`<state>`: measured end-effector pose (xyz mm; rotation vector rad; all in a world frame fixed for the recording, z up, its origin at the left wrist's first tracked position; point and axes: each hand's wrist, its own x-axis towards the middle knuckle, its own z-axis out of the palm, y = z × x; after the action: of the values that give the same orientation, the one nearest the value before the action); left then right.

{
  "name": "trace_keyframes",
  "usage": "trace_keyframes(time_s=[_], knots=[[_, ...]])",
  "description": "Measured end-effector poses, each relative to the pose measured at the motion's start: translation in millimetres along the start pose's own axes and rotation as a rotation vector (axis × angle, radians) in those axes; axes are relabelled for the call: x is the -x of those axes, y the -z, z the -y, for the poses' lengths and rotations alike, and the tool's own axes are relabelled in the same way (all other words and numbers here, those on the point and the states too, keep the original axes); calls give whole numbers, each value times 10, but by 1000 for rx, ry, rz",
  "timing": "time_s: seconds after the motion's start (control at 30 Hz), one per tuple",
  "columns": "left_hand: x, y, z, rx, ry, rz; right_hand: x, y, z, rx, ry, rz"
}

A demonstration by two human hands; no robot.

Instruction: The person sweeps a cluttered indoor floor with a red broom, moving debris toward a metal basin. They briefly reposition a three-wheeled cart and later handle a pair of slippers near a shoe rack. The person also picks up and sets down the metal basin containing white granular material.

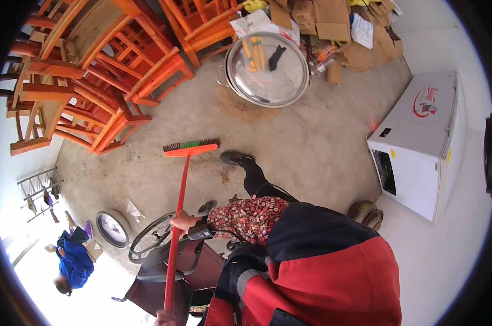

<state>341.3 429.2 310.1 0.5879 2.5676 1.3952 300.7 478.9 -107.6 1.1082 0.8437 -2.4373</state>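
Note:
My right hand [183,222], below a flowered sleeve cuff, is closed round the red handle of a push broom [181,191]. My left hand [165,318] grips the same handle lower down at the picture's bottom edge, where most of the hand is cut off. The broom's orange head [191,150], with dark and green bristles, rests on the concrete floor just left of my dark shoe [234,157]. Small brown debris [224,176] lies on the floor below the shoe. A wheelchair [176,265] stands beside and partly behind the handle.
Stacked orange wooden chairs [119,81] fill the upper left. A large lidded metal pot [266,89] stands near flattened cardboard [331,20]. At right is a white chest freezer [409,163], with a brown rounded vessel [366,214] nearby. A person in blue [74,261] is at the bright lower left.

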Motion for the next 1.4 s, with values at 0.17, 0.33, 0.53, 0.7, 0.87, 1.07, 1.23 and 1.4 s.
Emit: trace_keyframes(time_s=[0.17, 0.33, 0.53, 0.7, 0.87, 1.07, 1.23, 1.4], knots=[[-454, -426, 279, 32, 1, -259, -912, 422, 836, 1303, 1106, 195], [-894, -1523, 669, 106, 125, 3, -1890, 1871, 2197, 1329, 1182, 345], [-1008, -1403, 526, 43, 180, 84, -1606, 1802, 1755, 1393, 880, 307], [-819, -467, 166, -156, 176, 132, -1254, 342, 741, 1390, 552, 532], [-584, -8, 44, 49, -39, 127, -398, -489, 835, 110, -275, 245], [-482, 126, 182, -70, 71, 260, -69, -153, 1433, -317, -154, 46], [-715, -608, 502, 206, 118, -65, -345, 625, 1385, -217, -193, -246], [-731, -244, -9, 44, 216, 101, -146, 85, 768, -318, -408, -31]])
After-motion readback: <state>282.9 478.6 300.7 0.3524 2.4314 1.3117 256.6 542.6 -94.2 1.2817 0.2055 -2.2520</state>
